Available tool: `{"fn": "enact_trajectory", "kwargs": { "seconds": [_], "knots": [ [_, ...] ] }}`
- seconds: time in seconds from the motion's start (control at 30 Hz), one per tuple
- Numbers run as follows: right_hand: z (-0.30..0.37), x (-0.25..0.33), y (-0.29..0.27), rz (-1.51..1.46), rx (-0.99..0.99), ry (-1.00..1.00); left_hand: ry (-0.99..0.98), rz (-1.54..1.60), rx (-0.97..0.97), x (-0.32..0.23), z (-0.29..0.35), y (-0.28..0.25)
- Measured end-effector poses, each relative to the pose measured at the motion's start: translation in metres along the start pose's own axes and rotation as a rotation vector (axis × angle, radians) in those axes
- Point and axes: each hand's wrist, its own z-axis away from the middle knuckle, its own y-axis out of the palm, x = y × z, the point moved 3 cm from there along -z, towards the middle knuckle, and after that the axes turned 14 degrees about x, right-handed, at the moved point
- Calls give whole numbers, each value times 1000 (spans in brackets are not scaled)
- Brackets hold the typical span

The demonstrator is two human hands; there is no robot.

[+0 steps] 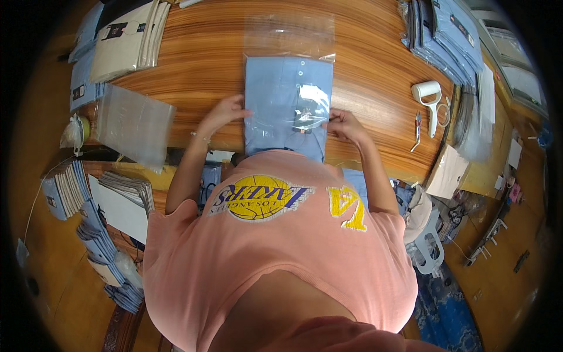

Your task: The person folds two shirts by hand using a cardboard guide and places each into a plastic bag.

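the left hand [226,115] and right hand [347,125] each pinched an edge of a clear bag [314,97] on the table [205,47]; i saw the folded blue shirt [270,97] already inside, the far flap [290,35] lying unfolded, and bagged garments [126,50] stacked either side.

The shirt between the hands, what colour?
The shirt is light blue, clearest in the head view.

On the table [199,41], a bagged shirt [272,100] is placed between plastic bags [135,126] at left and a lint roller [433,101] and small tool [417,134] at right.
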Motion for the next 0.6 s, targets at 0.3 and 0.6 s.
{"fn": "enact_trajectory", "kwargs": {
  "seconds": [0.3,0.6],
  "knots": [
    [-13,-18,12,-156,-198,-191,88,-117,-114,29,16,21],
    [-12,-23,13,141,-376,-329,87,-356,-284,16,13,17]
  ]
}}
